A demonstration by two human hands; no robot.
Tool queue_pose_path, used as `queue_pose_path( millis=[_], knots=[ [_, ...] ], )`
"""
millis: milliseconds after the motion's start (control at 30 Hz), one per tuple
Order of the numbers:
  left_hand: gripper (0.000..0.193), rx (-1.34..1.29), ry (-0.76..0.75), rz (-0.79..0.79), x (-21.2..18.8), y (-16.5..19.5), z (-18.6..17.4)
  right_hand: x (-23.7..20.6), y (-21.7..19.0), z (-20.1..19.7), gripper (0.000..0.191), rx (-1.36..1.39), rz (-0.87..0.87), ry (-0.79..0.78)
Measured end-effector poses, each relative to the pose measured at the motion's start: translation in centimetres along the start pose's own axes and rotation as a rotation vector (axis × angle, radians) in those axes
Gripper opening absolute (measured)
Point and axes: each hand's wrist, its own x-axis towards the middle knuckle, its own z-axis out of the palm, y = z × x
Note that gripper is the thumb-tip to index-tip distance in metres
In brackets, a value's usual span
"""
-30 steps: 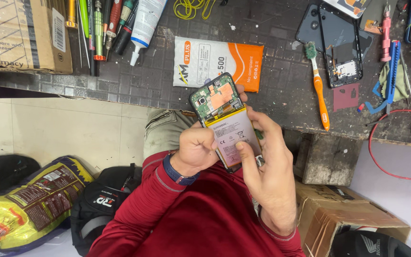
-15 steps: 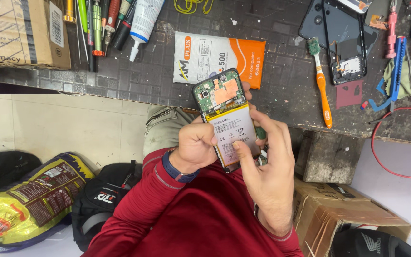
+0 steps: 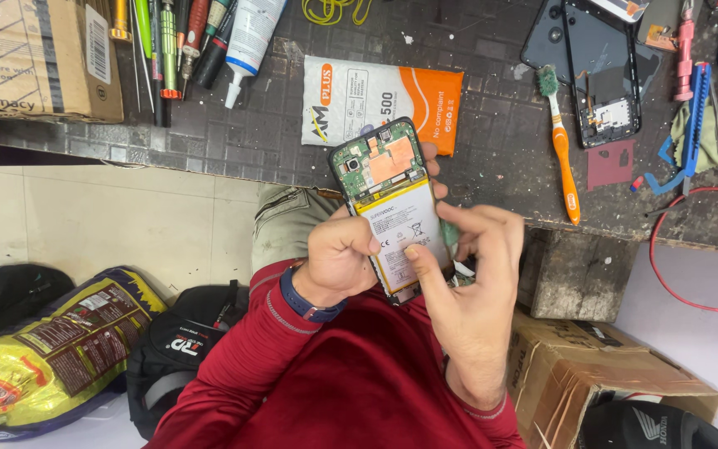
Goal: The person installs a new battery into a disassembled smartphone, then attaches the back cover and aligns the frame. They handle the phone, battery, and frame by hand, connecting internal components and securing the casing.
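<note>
Standing beside this person, I see the left hand (image 3: 338, 258) curled tight around the left edge of an opened phone (image 3: 392, 208), thumb tucked against the white battery (image 3: 405, 229), while the right hand (image 3: 471, 274) holds the right edge, its thumb pressing on the lower part of the battery and its fingers pinched on something small and green that I cannot make out. The phone is held tilted above the person's lap, just off the near edge of the worktop (image 3: 492, 141), not resting on it. By my reading the work is mid-way: the back cover is already off, the green circuit board and copper-coloured shield lie bare at the top, and the battery sits in its bay, whether glued or loose I cannot tell. On the worktop just beyond the phone lies a white and orange pouch (image 3: 380, 100); toward the right sits an orange-handled brush (image 3: 563, 150) and a dark phone frame (image 3: 604, 75). Screwdrivers (image 3: 168, 50) and a white glue tube (image 3: 251, 37) lie toward the far left corner, beside a cardboard box (image 3: 39, 58).
</note>
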Motion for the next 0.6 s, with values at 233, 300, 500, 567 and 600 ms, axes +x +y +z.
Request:
queue_pose_path(
  millis=[233, 300, 500, 567, 600],
  knots=[
    [0.098, -0.028, -0.049, -0.064, -0.2, 0.4, 0.6, -0.4, 3.6, 0.6, 0.049, 0.682, 0.36, -0.182],
    [0.098, 0.001, -0.077, -0.103, -0.2, 0.6, 0.9, -0.7, 4.6, 0.3, 0.048, 0.739, 0.286, -0.198],
    [0.086, 0.142, 0.144, -0.068, 0.3, 0.0, 2.2, -1.2, 6.0, -0.6, 0.033, 0.818, 0.347, -0.166],
    [0.074, 0.159, 0.091, -0.04, 0.4, 0.0, 2.5, -1.2, 6.0, -0.4, 0.032, 0.774, 0.355, -0.144],
    [0.068, 0.17, 0.064, -0.024, 0.4, 0.0, 2.7, -1.2, 6.1, -0.4, 0.031, 0.754, 0.356, -0.135]
  ],
)
